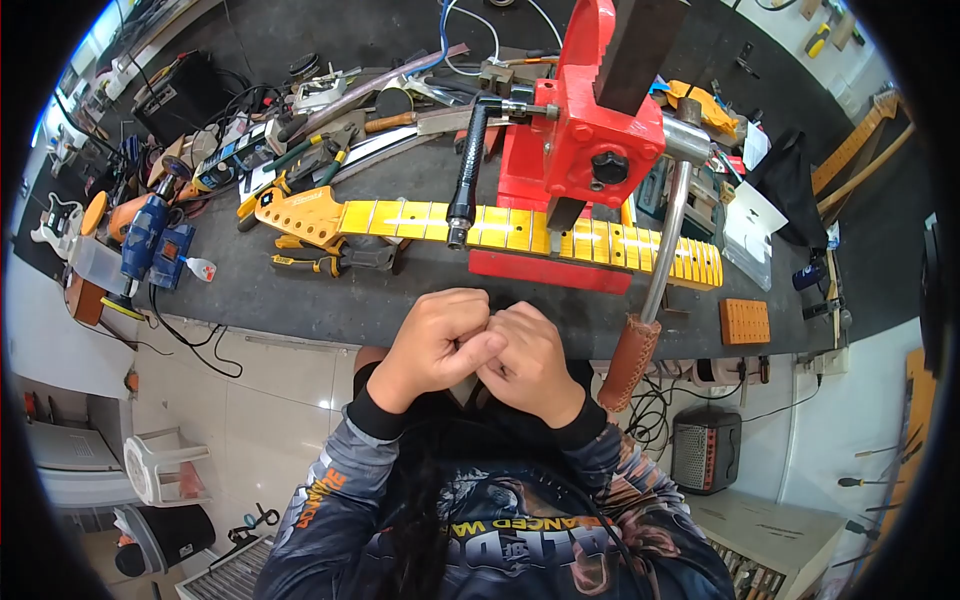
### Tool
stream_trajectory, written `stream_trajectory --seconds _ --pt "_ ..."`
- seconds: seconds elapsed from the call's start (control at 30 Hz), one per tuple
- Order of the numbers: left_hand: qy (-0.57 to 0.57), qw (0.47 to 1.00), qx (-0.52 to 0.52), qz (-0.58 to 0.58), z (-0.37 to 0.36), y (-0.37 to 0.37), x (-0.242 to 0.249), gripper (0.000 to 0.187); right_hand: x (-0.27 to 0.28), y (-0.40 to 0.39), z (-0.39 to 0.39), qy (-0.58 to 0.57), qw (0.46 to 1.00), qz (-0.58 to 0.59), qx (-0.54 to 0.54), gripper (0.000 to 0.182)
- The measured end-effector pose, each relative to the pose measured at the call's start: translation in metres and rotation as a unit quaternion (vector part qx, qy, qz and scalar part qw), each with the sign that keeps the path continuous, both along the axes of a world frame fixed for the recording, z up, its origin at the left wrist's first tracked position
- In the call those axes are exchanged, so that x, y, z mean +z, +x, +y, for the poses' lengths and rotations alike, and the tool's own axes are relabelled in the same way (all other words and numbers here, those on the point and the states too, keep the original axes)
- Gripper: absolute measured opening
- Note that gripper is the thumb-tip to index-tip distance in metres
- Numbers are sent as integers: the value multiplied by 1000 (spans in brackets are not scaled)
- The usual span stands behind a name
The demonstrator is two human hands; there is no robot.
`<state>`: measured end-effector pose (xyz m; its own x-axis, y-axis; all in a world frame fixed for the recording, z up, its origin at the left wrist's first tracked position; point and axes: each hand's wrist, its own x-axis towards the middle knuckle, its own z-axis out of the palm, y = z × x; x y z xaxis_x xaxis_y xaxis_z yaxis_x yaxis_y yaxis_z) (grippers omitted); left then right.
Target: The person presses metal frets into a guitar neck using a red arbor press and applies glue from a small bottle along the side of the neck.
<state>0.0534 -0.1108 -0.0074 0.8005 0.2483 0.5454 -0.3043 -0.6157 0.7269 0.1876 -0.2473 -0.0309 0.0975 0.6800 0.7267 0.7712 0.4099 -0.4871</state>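
Observation:
My left hand [440,338] and my right hand [527,362] meet in front of my chest, just off the bench's front edge. Both have curled fingers, and the knuckles and thumbs touch; anything inside them is hidden. Beyond them a yellow guitar neck [405,220] with metal frets lies across the red base of an arbor press [607,150]. The press's dark ram [566,212] comes down on the fretboard. A black-handled lever [466,180] hangs over the neck. To the right of my hands slants the press's long handle [632,362], with its brown leather grip.
Pliers [335,256] lie below the headstock. A blue power tool [150,240], cables and several hand tools crowd the bench's left and back. At the right are a drilled wooden block [745,321] and a white sheet [752,222]. An amplifier [706,450] stands on the floor.

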Motion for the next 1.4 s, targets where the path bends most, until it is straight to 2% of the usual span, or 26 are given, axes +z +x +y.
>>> stream_trajectory --seconds 0.07,0.1,0.13,0.23,0.37,0.87,1.4 --pt "-37 999 29 25 4 4 -14 45 -2 6 2 -31 999 21 22 25" --pt "-72 995 56 50 5 6 -15 42 -1 8 3 -90 994 56 28 24" --pt "-94 994 40 51 6 5 -14 41 -1 9 4 -150 984 92 33 24" --pt "-110 992 38 49 5 7 -11 42 -1 10 5 -190 968 159 39 22" --pt "-133 989 30 64 6 5 -8 41 1 10 6 -186 969 154 45 21" --pt "-66 996 53 19 0 6 -16 37 3 12 2 -221 957 178 58 25" --pt "-68 996 60 25 -1 6 -19 38 6 13 2 -234 952 187 62 27"
